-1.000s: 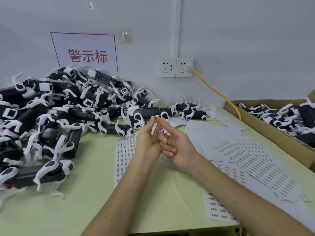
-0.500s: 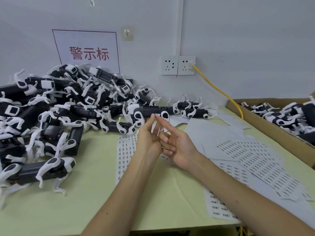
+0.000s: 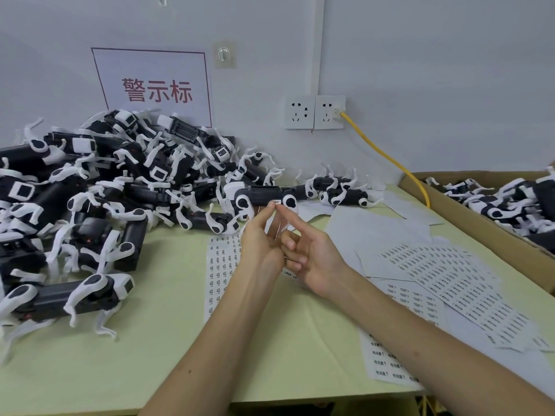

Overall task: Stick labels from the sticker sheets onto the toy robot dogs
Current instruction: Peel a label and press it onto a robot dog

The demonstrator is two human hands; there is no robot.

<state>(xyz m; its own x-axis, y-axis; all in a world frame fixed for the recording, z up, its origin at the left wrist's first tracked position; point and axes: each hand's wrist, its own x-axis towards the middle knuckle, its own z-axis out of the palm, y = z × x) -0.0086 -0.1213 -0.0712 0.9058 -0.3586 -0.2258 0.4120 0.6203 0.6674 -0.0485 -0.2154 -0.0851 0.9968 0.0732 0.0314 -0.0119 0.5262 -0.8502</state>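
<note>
**Meanwhile, at the labelling bench: two fingertips meet over a tiny label**

A heap of black-and-white plastic toy robot dogs (image 3: 105,181) fills the left of the pale green table (image 3: 135,370) and runs off the frame's left edge. One standing dog (image 3: 69,295) is set apart in front of it. On the wall behind hangs a white sign with a red border and red characters (image 3: 153,85).

At centre, the left hand (image 3: 261,244) stands with fingers straight and pointing up. Its wrist covers part of a white sticker sheet (image 3: 220,265) printed with rows of small dark labels. Its fingertip meets the outstretched index finger of the right hand (image 3: 312,256), whose other fingers curl into the palm. A small white label (image 3: 277,202) shows just where the tips meet, in front of a black-bodied dog (image 3: 261,197) lying behind the hands. Whether the label is pinched, stuck to a fingertip or on that dog cannot be told.

Further right are two white wall sockets (image 3: 314,112) and a yellow cable (image 3: 387,157). More sticker sheets (image 3: 450,280) lie fanned and overlapping, partly under the right forearm. A brown cardboard box (image 3: 480,226) holding further dogs (image 3: 510,199) is cut off at the right edge. The labels' print is too small to read.
</note>
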